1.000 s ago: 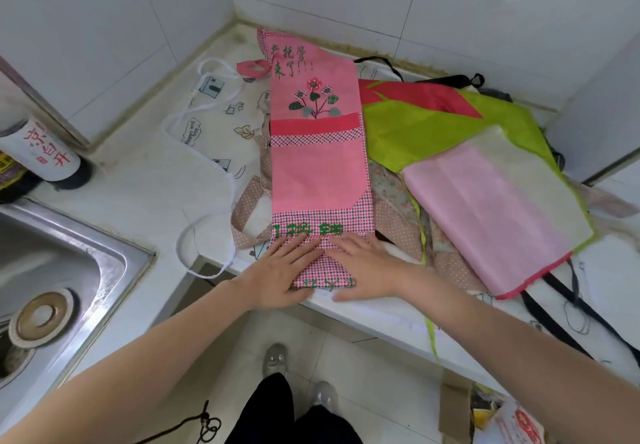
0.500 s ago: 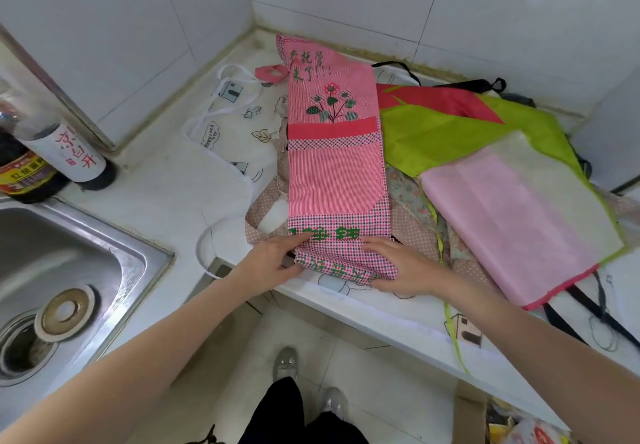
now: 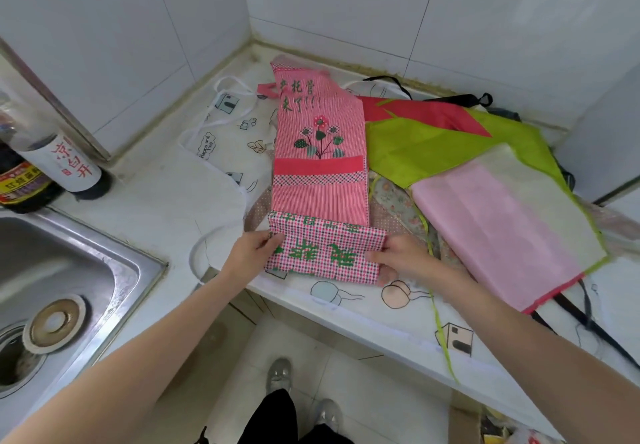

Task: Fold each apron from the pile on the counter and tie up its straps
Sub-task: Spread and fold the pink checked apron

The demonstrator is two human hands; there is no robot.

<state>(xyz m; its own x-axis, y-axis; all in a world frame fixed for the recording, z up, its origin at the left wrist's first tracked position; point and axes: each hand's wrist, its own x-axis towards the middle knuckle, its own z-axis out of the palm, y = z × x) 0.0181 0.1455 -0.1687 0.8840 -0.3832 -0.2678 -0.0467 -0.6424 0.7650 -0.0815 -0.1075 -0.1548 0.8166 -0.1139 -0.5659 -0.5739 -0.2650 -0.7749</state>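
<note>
Currently both hands are on the near end of the pink apron (image 3: 320, 166), which lies lengthwise on the table (image 3: 152, 208) atop the pile, running from the near edge toward the far wall. Left hand (image 3: 251, 253) pinches the left corner of the checked hem, thumb on top. Right hand (image 3: 403, 258) pinches the right corner, fingers curled under the cloth. Grip on both sides is pressed together on the fabric. The checked near end with green characters is lifted and turned back over the striped pink part, fold line near the table edge.

Pile around it: white printed apron (image 3: 225, 142) to the left and underneath, its white straps looped toward the far left corner. Green apron (image 3: 433, 152) lies to the right, with a red piece (image 3: 426, 114) at its far end. A pale pink apron (image 3: 498, 229), folded flat, sits on the green one, well right of the hands. Black straps (image 3: 588, 322) trail off the near right.

Left side: steel sink (image 3: 69, 270) with a drain plug, two bottles (image 3: 45, 170) just beyond it against the wall.
</note>
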